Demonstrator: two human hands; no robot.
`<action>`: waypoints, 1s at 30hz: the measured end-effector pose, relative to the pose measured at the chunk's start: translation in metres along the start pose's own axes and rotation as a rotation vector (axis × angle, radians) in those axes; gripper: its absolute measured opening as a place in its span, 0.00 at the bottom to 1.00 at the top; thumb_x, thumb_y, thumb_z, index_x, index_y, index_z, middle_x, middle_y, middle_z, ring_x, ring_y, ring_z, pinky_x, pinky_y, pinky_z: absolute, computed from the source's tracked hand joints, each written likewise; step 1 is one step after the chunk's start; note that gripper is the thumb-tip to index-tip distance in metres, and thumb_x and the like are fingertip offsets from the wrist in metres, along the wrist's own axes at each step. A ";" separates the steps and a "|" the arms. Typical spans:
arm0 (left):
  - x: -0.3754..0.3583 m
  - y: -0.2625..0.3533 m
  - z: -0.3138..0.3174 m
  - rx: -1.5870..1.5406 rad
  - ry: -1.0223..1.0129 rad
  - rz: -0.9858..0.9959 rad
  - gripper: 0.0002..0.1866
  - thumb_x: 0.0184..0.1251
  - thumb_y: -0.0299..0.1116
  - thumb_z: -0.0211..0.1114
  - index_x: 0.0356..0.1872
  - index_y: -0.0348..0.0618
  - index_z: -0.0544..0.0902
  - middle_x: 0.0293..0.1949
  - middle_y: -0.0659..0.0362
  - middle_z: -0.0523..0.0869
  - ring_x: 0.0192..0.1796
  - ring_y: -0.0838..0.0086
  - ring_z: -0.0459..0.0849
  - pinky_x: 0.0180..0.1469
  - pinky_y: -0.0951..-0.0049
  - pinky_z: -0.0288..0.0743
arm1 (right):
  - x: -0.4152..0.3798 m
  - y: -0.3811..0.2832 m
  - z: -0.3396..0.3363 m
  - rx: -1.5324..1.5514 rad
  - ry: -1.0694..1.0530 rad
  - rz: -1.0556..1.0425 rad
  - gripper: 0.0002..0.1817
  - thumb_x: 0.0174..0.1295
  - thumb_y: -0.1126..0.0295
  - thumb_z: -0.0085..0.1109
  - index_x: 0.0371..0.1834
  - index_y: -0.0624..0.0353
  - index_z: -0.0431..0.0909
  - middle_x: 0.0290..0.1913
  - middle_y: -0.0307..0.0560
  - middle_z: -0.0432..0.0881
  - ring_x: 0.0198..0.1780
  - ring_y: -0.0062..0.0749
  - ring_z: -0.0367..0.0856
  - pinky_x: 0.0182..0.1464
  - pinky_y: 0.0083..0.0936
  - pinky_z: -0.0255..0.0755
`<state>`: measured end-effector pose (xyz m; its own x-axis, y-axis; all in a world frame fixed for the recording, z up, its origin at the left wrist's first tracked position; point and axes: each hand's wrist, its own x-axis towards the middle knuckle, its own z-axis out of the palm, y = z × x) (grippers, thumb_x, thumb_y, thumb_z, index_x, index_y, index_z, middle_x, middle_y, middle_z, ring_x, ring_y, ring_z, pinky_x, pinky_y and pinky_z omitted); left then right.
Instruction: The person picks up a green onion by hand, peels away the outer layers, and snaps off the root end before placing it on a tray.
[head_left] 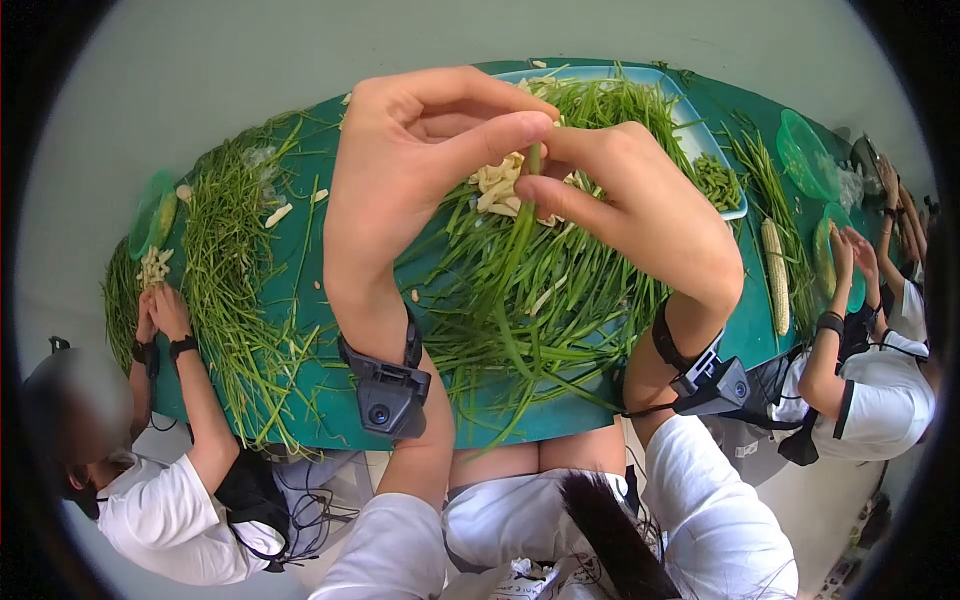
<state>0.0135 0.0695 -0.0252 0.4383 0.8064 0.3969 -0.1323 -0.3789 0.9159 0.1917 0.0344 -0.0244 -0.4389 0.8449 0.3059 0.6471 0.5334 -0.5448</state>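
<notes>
My left hand (pixel 405 165) and my right hand (pixel 640 205) meet above the table, thumbs and forefingers pinched together. Between them is a bunch of chives (pixel 516 245), long flat green leaves hanging down toward me. The left fingers close at its top end, which they partly hide; the right thumb and forefinger grip it just below. Under the hands lies a wide heap of chives (pixel 580 285) on the green table (pixel 290 265). Pale, torn-looking pieces (pixel 498 185) sit on the heap, close below the fingertips.
Behind my hands stands a pale blue tray (pixel 690 118) with chives and short green pieces (pixel 716 178). A corn cob (pixel 775 275) and green baskets (pixel 805 155) are at right. More greens (pixel 235 270) spread left. People work on both sides.
</notes>
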 end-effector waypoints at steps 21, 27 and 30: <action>-0.006 0.005 -0.005 0.069 -0.180 -0.034 0.08 0.60 0.22 0.63 0.40 0.32 0.80 0.36 0.57 0.84 0.43 0.77 0.83 0.48 0.78 0.74 | -0.017 0.005 -0.003 -0.092 -0.009 -0.106 0.08 0.60 0.69 0.55 0.32 0.64 0.77 0.27 0.55 0.79 0.31 0.52 0.77 0.33 0.38 0.69; -0.005 0.005 -0.001 0.103 -0.219 -0.005 0.08 0.58 0.22 0.65 0.38 0.32 0.81 0.35 0.58 0.84 0.41 0.78 0.82 0.47 0.79 0.74 | -0.022 -0.001 -0.002 -0.118 -0.018 -0.112 0.07 0.61 0.70 0.55 0.34 0.64 0.77 0.26 0.54 0.78 0.31 0.51 0.78 0.33 0.39 0.70; -0.007 0.009 -0.001 0.162 -0.227 0.006 0.06 0.58 0.22 0.64 0.37 0.32 0.81 0.35 0.58 0.84 0.40 0.78 0.82 0.47 0.79 0.74 | -0.023 -0.005 -0.004 -0.121 -0.035 -0.103 0.07 0.61 0.71 0.54 0.35 0.64 0.76 0.27 0.54 0.78 0.32 0.51 0.78 0.34 0.40 0.70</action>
<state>0.0079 0.0610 -0.0200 0.6283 0.6888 0.3617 0.0008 -0.4655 0.8851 0.2010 0.0121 -0.0262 -0.5273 0.7843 0.3268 0.6665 0.6204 -0.4134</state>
